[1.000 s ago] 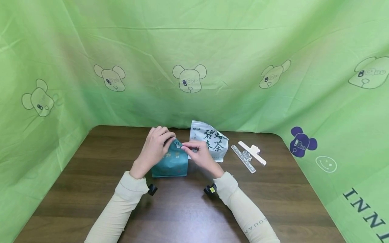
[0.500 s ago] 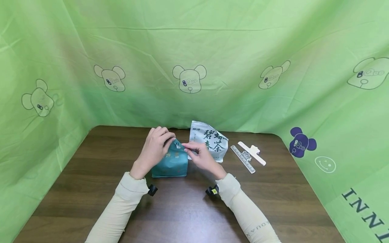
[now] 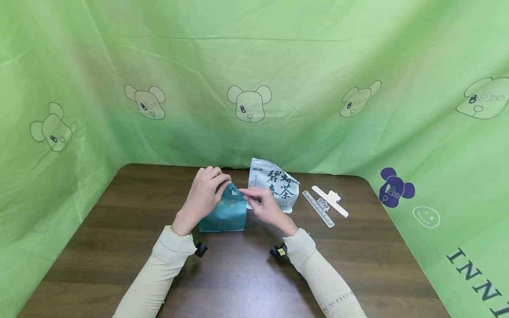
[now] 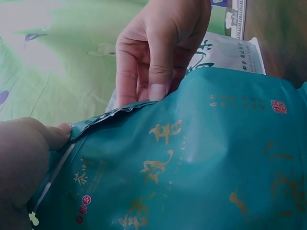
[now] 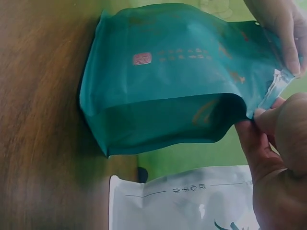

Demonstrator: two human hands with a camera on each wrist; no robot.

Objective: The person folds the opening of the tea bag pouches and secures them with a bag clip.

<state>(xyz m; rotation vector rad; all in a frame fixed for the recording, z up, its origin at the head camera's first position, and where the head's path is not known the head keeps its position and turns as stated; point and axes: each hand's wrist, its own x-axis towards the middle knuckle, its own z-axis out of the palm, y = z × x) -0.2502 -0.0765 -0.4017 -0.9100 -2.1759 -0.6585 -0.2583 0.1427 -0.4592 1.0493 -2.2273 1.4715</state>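
The teal bag (image 3: 226, 216) stands upright on the bench (image 3: 238, 287), in front of the person and a little left of the middle. Both hands are at its top. The left hand (image 3: 203, 192) grasps the top edge near its left end; in the left wrist view the thumb lies along that corner. The right hand (image 3: 265, 205) has its grip on the other end of the top edge, pinched between thumb and fingers. The edge slopes down from the left hand to the right. In the right wrist view a crumpled pale strip runs along it between the hands, and the side of the bag folds inward. The front carries gold writing and a small red stamp.

Behind the right hand, just right of the teal bag, stands the white bag (image 3: 282, 183), marked with large dark characters; the hand hides part of it. Farther right, two clips lie flat and slanted, close beside each other: a clear clip (image 3: 318, 208) with ruler-like marks and a pale pink clip (image 3: 329, 199).

Cream sleeves (image 3: 139, 287) cover the forearms. A green cloth (image 3: 248, 53) printed with bear heads hangs behind the bench and along its sides.
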